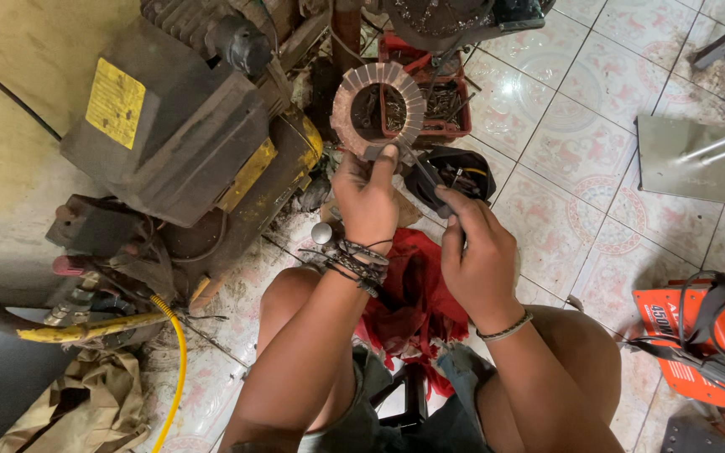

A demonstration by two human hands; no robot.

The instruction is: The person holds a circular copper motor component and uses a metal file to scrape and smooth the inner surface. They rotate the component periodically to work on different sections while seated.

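Patterned floor tiles (581,109) are lying under you while your left hand (368,197) is pinching the lower rim of a copper-coloured ring (378,109), standing on edge, its open centre facing you. Your right hand (476,252) is gripping a thin dark tool (424,170), its long axis pointing up-left to that rim.

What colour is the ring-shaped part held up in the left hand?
Coppery pink with pale segments, the ring-shaped part in the left hand; the head view shows it.

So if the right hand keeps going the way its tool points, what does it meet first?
Most likely the ribbed copper-coloured ring, at its lower edge, where the left hand grips it. The right hand points a thin dark tool there; depth is uncertain.
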